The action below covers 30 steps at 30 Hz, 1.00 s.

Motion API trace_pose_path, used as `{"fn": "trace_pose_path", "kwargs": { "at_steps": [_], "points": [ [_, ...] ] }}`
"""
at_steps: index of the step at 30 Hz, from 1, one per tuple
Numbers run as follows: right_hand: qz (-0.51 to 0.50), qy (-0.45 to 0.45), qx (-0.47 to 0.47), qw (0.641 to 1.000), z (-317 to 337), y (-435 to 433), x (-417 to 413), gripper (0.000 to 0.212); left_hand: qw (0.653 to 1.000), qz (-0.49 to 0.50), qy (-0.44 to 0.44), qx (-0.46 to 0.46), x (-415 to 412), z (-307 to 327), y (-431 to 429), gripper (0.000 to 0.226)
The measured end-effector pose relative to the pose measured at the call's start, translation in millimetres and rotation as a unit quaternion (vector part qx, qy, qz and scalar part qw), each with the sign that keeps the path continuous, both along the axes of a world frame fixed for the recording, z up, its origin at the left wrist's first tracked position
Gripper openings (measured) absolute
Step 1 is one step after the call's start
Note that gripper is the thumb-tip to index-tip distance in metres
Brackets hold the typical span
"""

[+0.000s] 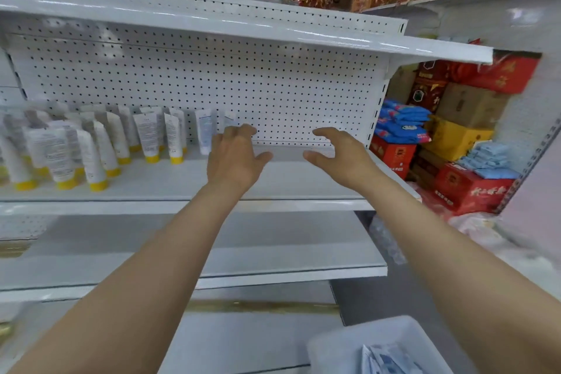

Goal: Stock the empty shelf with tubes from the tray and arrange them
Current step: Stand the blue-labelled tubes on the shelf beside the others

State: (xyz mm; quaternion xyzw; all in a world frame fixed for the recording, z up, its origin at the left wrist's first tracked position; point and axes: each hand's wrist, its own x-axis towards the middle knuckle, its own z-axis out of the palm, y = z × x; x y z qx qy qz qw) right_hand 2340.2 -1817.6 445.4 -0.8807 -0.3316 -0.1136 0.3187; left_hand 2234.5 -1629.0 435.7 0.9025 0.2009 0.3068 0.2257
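Lowest in the head view, at the bottom right, sits a pale tray (343, 340), cut off by the picture's edge and partly hidden by the right forearm. The blue-and-white tubes in the tray (385, 358) are too blurred to count.

Both bare arms reach up to the middle shelf (288, 182). The left hand (233, 158) has its thumb spread wide and its fingers bent forward. Their tips are hidden behind the knuckles, so I cannot tell whether they touch the half-hidden tube (229, 118) standing against the pegboard (258, 85) just behind them. It grips nothing that shows. The right hand (340, 155) hovers above the bare right part of the shelf, fingers loosely bent, thumb out, holding nothing.

Just left of the left hand stands a blue-printed tube (204, 130). Farther left, white yellow-capped tubes (148, 136) stand cap-down in rows, smeared toward the edge.

Right of the rack, red boxes (467, 188) and blue packs (403, 121) are stacked, their print unreadable.
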Motion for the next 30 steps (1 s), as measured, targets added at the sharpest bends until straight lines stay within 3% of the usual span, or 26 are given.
{"fn": "trace_pose_path", "kwargs": {
  "at_steps": [7, 14, 23, 30],
  "points": [
    [-0.031, 0.027, -0.044, 0.998, -13.7, -90.1, -72.0, 0.059, 0.999, -0.038, 0.026, -0.004, -58.9, -8.0, -88.1, 0.056],
    [-0.083, 0.039, -0.023, 0.996, -12.5, -168.6, -89.7, 0.062, 0.997, -0.071, 0.029, -0.020, -66.0, -15.4, -162.0, 0.053],
    [-0.104, 0.048, -0.026, 0.993, -35.1, -251.9, -23.2, 0.064, 0.995, -0.089, 0.045, -0.007, 8.0, -41.2, -255.0, 0.054],
    [-0.090, 0.096, -0.067, 0.989, -90.9, -304.1, 65.0, 0.061, 0.990, -0.072, 0.106, -0.054, 94.8, -96.0, -320.8, 0.054]
  ]
}}
